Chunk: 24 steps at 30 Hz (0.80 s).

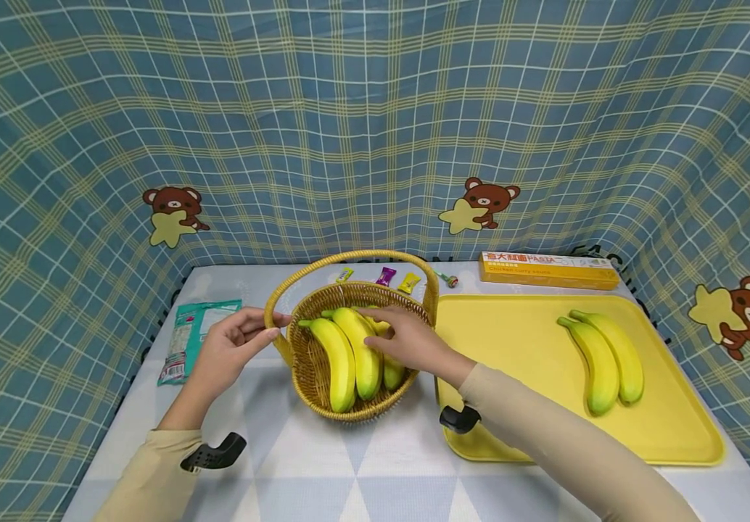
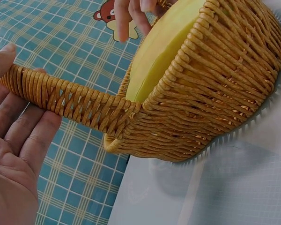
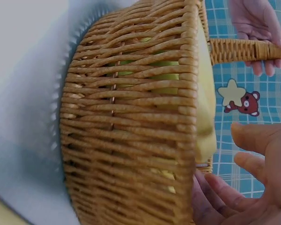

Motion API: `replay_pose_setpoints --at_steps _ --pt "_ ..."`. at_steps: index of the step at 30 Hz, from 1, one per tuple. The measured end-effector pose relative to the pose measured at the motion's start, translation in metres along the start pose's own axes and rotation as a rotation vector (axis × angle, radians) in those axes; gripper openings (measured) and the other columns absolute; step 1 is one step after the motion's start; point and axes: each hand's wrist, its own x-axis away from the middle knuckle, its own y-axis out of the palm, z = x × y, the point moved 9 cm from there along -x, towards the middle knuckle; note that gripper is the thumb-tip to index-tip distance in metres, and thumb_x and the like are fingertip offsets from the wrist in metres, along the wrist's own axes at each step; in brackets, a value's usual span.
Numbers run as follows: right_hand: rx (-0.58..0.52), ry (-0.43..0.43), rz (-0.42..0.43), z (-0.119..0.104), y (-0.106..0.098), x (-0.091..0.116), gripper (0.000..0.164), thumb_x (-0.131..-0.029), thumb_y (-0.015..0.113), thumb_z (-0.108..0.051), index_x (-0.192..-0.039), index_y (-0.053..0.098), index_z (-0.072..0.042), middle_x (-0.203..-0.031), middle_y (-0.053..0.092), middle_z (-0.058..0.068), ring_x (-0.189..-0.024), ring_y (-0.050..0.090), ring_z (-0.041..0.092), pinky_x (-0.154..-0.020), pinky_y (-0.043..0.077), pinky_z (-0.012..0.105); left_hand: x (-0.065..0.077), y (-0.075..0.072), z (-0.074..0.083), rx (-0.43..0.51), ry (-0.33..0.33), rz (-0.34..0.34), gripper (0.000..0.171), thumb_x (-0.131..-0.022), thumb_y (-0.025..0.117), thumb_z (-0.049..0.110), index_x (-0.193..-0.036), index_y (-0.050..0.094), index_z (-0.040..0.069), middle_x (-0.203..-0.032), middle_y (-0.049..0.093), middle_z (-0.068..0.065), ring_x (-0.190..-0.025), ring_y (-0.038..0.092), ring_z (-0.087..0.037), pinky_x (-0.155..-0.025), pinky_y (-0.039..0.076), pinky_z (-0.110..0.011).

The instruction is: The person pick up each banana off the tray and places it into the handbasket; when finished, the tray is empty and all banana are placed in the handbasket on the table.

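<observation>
A wicker basket with a tall arched handle stands on the table and holds several yellow bananas. At the handle's left side is my left hand, its thumb and fingers on either side of the woven strip. My right hand reaches over the basket's right rim, above the bananas. In the right wrist view its thumb and a finger are spread apart, while other fingers dip behind the rim. Two more bananas lie on a yellow tray to the right.
A teal-and-white packet lies left of the basket. Behind it are a purple-wrapped candy, a yellow-wrapped candy, a smaller wrapped candy and a lollipop. An orange pasta box sits beyond the tray, before the plaid curtain.
</observation>
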Motion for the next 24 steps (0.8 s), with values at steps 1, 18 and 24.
replay_pose_setpoints --at_steps 1,18,24 --pt "0.003 -0.011 0.009 0.000 -0.002 0.003 0.053 -0.101 0.067 -0.030 -0.151 0.052 -0.021 -0.137 0.060 0.011 -0.092 0.063 0.014 -0.075 0.055 0.032 0.000 0.000 0.000 0.001 0.001 -0.003 0.022 -0.102 0.063 0.008 -0.121 0.064 -0.003 -0.123 0.071 -0.012 -0.114 0.068 -0.019 -0.093 0.057 -0.026" --pt "0.006 0.007 0.125 0.041 -0.063 0.088 0.045 -0.100 0.069 -0.022 -0.144 0.059 -0.018 -0.133 0.060 0.004 -0.109 0.064 0.026 -0.086 0.060 0.040 0.000 0.002 0.002 0.006 0.012 -0.013 0.022 -0.102 0.063 0.006 -0.121 0.063 -0.004 -0.123 0.071 -0.014 -0.114 0.068 -0.014 -0.095 0.056 -0.026" --pt "0.067 0.103 0.148 0.080 -0.092 0.120 0.046 -0.099 0.070 -0.020 -0.143 0.059 -0.015 -0.136 0.058 0.010 -0.109 0.065 0.028 -0.084 0.060 0.041 0.000 0.001 0.001 -0.006 0.012 0.003 0.021 -0.102 0.063 0.006 -0.120 0.063 -0.005 -0.120 0.072 -0.009 -0.110 0.070 -0.013 -0.094 0.056 -0.025"
